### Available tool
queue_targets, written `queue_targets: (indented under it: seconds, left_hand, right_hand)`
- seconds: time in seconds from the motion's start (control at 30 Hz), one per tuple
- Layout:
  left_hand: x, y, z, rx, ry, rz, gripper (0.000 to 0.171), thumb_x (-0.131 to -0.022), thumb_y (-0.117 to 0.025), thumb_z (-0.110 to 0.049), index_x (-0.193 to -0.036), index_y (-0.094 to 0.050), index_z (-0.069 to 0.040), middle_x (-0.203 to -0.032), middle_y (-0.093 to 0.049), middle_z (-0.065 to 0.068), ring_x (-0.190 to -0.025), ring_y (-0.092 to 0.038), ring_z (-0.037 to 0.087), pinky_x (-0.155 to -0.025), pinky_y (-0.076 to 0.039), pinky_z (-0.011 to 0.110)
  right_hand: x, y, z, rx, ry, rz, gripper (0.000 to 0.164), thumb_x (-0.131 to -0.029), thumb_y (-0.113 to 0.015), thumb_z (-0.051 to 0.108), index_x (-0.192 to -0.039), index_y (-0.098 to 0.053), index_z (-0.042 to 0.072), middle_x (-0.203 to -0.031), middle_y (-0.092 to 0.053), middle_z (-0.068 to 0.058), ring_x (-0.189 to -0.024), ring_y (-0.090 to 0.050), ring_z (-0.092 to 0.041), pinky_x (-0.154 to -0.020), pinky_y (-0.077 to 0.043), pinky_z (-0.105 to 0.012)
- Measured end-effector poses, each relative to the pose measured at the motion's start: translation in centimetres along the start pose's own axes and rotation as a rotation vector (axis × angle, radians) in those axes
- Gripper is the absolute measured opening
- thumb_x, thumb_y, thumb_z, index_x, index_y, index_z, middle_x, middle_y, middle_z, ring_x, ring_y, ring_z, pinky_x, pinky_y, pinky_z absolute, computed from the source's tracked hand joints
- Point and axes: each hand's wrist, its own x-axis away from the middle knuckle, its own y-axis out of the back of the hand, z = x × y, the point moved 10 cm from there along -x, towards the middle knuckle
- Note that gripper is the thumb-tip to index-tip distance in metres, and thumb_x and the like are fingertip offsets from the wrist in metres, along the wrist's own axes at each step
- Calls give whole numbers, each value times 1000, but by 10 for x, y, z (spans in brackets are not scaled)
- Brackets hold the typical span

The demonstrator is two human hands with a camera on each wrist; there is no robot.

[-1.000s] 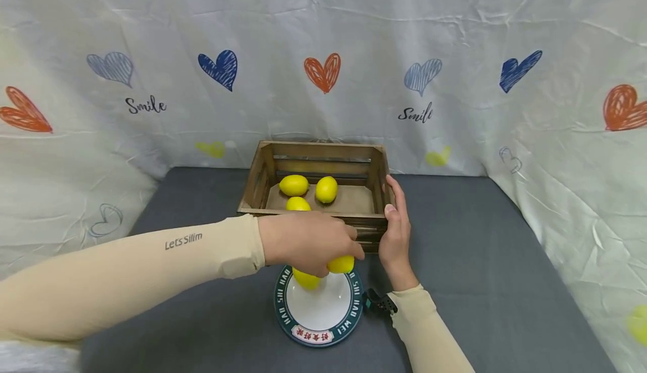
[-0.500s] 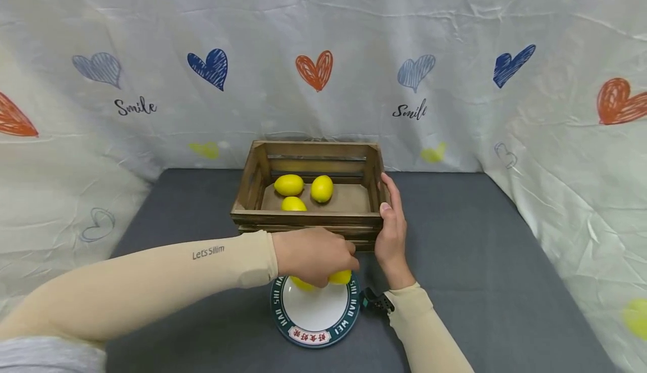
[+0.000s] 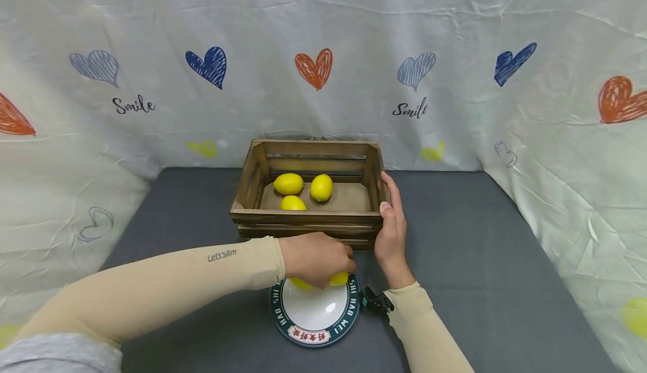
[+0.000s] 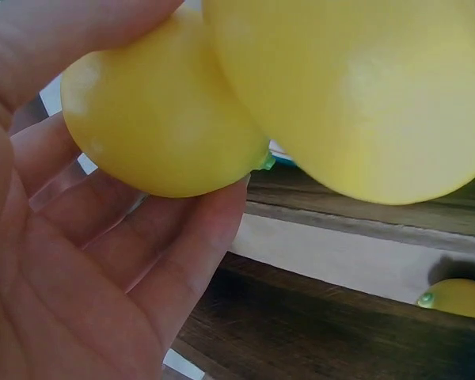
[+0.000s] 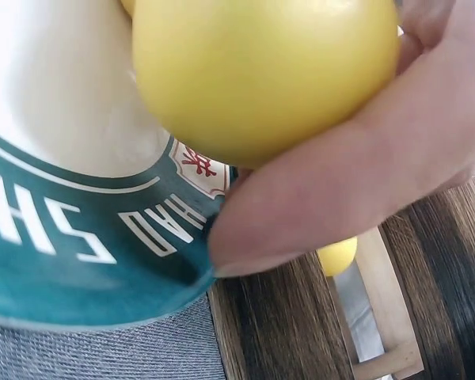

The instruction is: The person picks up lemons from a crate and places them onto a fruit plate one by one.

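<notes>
My left hand (image 3: 315, 260) is over the far part of a white plate (image 3: 313, 311) with a green lettered rim. Close up in the left wrist view, it holds a yellow lemon (image 4: 158, 119) between thumb and fingers; a second lemon (image 4: 364, 95) is nearer the camera. Two lemons show partly beneath the hand in the head view. My right hand (image 3: 394, 238) rests along the right side of a slatted wooden crate (image 3: 308, 220), thumb at its front corner. In the right wrist view a finger (image 5: 324, 198) lies against a lemon (image 5: 261, 71) beside the plate rim.
Three lemons sit inside the crate, towards its left and middle, among them an upright one (image 3: 321, 187). The crate stands at the back of the dark grey table (image 3: 455, 249), behind the plate. A white cloth (image 3: 354, 13) with printed hearts hangs around the table.
My left hand has come down and slightly nearer over the plate, with the lemon below its fingers. The right hand stays at the crate's side. The whole view has shifted slightly.
</notes>
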Motion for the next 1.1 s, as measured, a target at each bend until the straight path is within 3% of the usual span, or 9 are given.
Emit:
queue_targets:
  seconds: [0.47, 0.7, 1.1]
  left_hand:
    - [3, -8, 3, -10, 30, -4, 40, -94, -83, -20, -132, -76, -30, -111, -70, -4, -82, -59, 11, -67, -57, 24]
    - [6, -10, 3, -22, 43, -10, 41, -94, -83, -22, -134, -76, -31, -118, -71, -5, -89, -62, 10, -71, -60, 24]
    - [10, -2, 1, -50, 36, -38, 40, -95, -83, -24, -134, -76, -30, -118, -73, -5, -92, -64, 10, -73, -61, 24]
  right_hand:
    - [-1, -3, 1, -6, 2, 11, 62, -106, -31, 24, -165, -43, 33, -172, -40, 10, -158, -35, -14, -126, -26, -56]
    - [2, -3, -1, -1, -1, 8, 63, -105, -31, 23, -165, -44, 34, -172, -41, 11, -159, -34, -13, -127, -25, -56]
    - [1, -1, -1, -1, 6, 1, 63, -104, -31, 24, -165, -43, 33, -172, -41, 10, -156, -37, -14, -126, -26, -55]
